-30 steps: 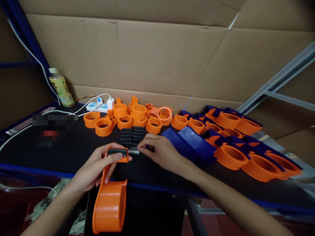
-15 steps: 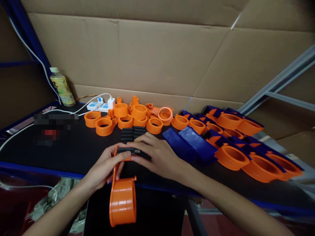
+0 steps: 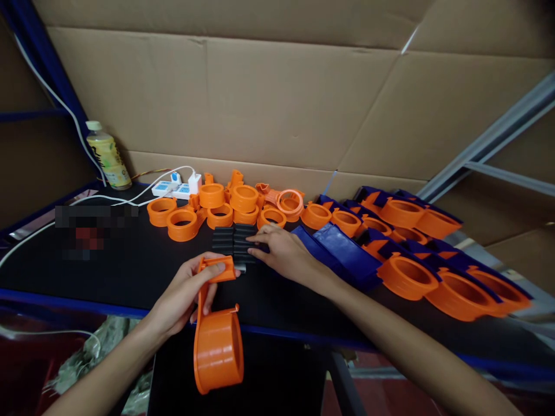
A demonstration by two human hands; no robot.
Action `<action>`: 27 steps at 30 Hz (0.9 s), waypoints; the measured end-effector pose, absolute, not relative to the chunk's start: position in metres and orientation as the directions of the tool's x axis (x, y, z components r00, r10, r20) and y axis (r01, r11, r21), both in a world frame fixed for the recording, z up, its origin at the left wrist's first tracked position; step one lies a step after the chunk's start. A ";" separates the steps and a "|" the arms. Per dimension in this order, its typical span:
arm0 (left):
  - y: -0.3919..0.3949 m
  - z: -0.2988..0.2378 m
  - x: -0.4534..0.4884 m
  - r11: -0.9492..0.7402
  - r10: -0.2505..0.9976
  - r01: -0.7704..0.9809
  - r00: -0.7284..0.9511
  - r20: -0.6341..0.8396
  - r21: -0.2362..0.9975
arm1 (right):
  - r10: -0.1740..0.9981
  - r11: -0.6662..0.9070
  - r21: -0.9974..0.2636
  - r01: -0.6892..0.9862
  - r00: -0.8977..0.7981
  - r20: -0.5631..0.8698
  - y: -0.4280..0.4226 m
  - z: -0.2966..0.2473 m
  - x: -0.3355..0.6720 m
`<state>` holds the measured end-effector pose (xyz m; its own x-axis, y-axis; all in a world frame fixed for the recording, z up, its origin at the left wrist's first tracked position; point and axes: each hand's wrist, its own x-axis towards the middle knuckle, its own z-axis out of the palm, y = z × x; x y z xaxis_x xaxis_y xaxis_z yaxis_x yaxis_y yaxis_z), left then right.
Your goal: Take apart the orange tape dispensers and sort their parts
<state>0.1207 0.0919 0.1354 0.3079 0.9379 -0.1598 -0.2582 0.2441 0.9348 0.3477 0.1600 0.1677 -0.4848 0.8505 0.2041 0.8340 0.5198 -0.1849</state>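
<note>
My left hand (image 3: 184, 289) is closed around the handle end of an orange plastic tape dispenser (image 3: 219, 349), thumb pressed on its flat top. The dispenser's wide ring hangs down past the table's front edge. My right hand (image 3: 286, 251) reaches over the table, with thumb and fingers apart at the right side of several black ribbed pieces (image 3: 223, 238) laid in two rows. The fingertips seem to touch those pieces; I cannot make out a grip on any. A small silver-grey edge (image 3: 243, 268) shows just below the rows.
More orange dispensers (image 3: 182, 224) stand behind the black pieces. On the right lie several dispensers with blue parts (image 3: 410, 277) and loose blue sheets (image 3: 347, 248). A power strip (image 3: 169, 189), white cables and a bottle (image 3: 108, 156) are at back left, before a cardboard wall (image 3: 277, 98).
My right hand has moved away from the dispenser's handle to the black pieces. The black piece seen at the handle before no longer covers its orange top. My left hand keeps its hold.
</note>
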 end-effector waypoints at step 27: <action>0.086 0.127 0.142 0.104 0.932 -0.433 0.356 0.064 0.895 | 0.962 0.123 -0.084 0.989 -0.098 0.256 0.218 0.251 0.518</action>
<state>0.1417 0.0857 0.1270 0.3561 0.9322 0.0643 -0.4329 0.1036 0.8955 0.5180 0.2184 0.2515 -0.0979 0.9616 0.2562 0.9889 0.1230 -0.0838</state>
